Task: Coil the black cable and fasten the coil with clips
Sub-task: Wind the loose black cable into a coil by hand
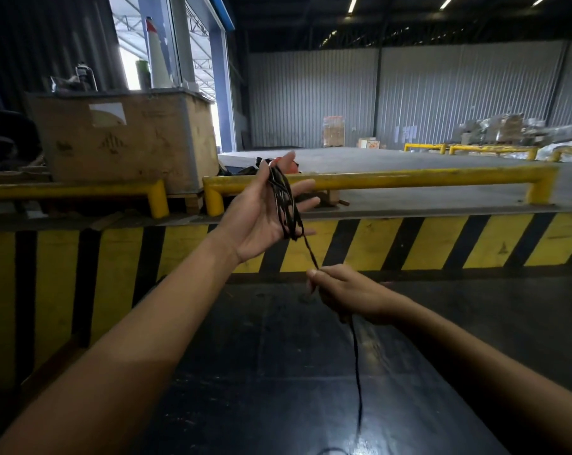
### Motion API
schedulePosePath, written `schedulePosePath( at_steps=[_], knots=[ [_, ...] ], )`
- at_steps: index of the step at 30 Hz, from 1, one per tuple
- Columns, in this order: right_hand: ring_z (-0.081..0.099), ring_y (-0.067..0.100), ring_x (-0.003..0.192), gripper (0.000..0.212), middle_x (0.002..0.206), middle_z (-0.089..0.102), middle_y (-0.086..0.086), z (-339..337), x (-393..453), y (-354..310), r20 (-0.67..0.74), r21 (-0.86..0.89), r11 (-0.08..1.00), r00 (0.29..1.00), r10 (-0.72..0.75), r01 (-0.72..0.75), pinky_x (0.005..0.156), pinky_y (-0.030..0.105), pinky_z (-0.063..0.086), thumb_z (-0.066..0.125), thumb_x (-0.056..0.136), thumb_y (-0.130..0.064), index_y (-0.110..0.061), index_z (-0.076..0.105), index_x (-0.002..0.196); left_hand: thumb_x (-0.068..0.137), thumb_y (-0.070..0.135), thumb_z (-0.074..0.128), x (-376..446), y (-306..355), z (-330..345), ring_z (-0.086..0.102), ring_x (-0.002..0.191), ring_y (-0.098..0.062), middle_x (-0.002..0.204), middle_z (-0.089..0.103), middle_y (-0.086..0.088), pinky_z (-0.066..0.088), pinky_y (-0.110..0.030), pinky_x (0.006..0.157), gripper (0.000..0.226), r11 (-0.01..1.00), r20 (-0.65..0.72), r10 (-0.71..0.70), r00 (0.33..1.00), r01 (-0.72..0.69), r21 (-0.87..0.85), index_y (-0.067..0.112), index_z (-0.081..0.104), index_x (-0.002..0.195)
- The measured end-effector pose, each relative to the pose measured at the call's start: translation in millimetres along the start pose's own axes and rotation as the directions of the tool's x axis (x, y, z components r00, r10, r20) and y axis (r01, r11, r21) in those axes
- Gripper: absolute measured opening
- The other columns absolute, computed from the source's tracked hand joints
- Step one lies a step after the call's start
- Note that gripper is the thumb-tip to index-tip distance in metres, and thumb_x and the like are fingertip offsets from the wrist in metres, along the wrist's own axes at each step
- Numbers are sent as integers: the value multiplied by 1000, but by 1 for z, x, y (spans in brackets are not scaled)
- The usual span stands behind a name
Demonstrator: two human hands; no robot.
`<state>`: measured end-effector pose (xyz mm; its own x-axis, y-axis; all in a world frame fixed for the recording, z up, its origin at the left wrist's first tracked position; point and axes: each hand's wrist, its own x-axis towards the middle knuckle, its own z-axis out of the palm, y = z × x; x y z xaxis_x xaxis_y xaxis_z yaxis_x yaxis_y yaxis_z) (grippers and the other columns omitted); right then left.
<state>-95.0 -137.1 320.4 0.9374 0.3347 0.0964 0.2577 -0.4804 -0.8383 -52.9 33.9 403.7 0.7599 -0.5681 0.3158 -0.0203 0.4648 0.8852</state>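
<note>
My left hand (261,211) is raised palm up with fingers spread, and several loops of the black cable (286,205) are wound across its palm and fingers. One strand runs down from the loops to my right hand (347,293), which is closed around it lower and to the right. Below the right hand the cable's loose tail (356,372) hangs down toward the dark floor. No clips can be made out.
A yellow guard rail (409,178) and a yellow-and-black striped dock edge (442,241) run across in front of me. A large wooden crate (123,139) stands at the left behind the rail. Dark glossy floor (245,372) lies below my arms.
</note>
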Motion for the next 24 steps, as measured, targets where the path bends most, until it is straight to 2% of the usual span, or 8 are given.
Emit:
schedulePosePath(
  at_steps=[3, 5, 7, 9, 12, 14, 19, 24],
  knots=[
    [37, 6, 43, 30, 52, 39, -9, 1, -7, -9, 91, 147, 988, 995, 41, -55, 42, 22, 34, 37, 98, -34, -13, 57, 93, 98, 50, 22, 6, -5, -7, 37, 136, -32, 150, 38, -10, 22, -68, 106, 46, 990, -176, 98, 979, -78, 119, 39, 41, 138],
    [37, 7, 45, 29, 55, 38, -6, -2, -11, -16, 88, 169, 984, 995, 39, -54, 43, 23, 34, 39, 98, -33, -11, 57, 95, 99, 48, 21, 6, -9, -13, 27, 142, -31, 154, 32, -9, 17, -63, 111, 47, 929, -246, 158, 956, -60, 365, 37, 36, 142],
    [39, 7, 47, 25, 58, 41, -5, -8, -15, -21, 87, 153, 988, 996, 19, -32, 45, 23, 36, 43, 97, -31, -13, 59, 91, 99, 48, 21, 3, -11, -19, 29, 141, -26, 153, 34, -7, 22, -51, 111, 48, 674, -228, 193, 954, 40, 738, 34, 37, 142],
    [43, 6, 48, 21, 60, 47, -5, -15, -21, -31, 38, 103, 994, 998, -47, 42, 44, 20, 38, 46, 95, -29, -17, 61, 86, 98, 51, 21, -1, -16, -27, 42, 127, -21, 138, 47, -4, 33, -41, 99, 48, 328, -205, 68, 976, 172, 929, 34, 45, 135],
    [44, 1, 46, 22, 63, 47, -4, -31, -22, -47, -180, 24, 985, 970, -164, 171, 42, 15, 38, 50, 94, -26, -8, 62, 92, 97, 53, 22, -12, -29, -39, 47, 120, -17, 138, 49, -1, 35, -36, 98, 50, 135, -199, -262, 944, 240, 961, 34, 48, 135],
    [40, 1, 44, 21, 61, 43, -4, -41, -20, -51, -317, 58, 973, 928, -194, 223, 40, 15, 36, 52, 93, -26, -7, 62, 91, 97, 53, 22, -21, -34, -43, 43, 131, -18, 147, 43, 2, 33, -36, 104, 49, 183, -155, -414, 897, 249, 951, 37, 43, 138],
    [41, 8, 51, 23, 62, 43, -2, -40, -1, -38, -561, 71, 974, 816, -139, 214, 42, 19, 36, 50, 93, -33, -14, 62, 94, 95, 55, 21, -38, -22, -33, 53, 123, -22, 132, 53, 3, 48, -42, 90, 42, 615, 28, -605, 795, 445, 651, 48, 49, 126],
    [51, 11, 57, 31, 67, 55, 0, -4, 16, -11, -478, 116, 984, 876, -64, 135, 47, 22, 42, 43, 96, -38, -16, 63, 86, 92, 52, 30, -32, -10, -23, 60, 116, -31, 134, 57, -12, 45, -58, 93, 53, 930, 310, -367, 877, 338, 147, 34, 42, 141]
  ],
)
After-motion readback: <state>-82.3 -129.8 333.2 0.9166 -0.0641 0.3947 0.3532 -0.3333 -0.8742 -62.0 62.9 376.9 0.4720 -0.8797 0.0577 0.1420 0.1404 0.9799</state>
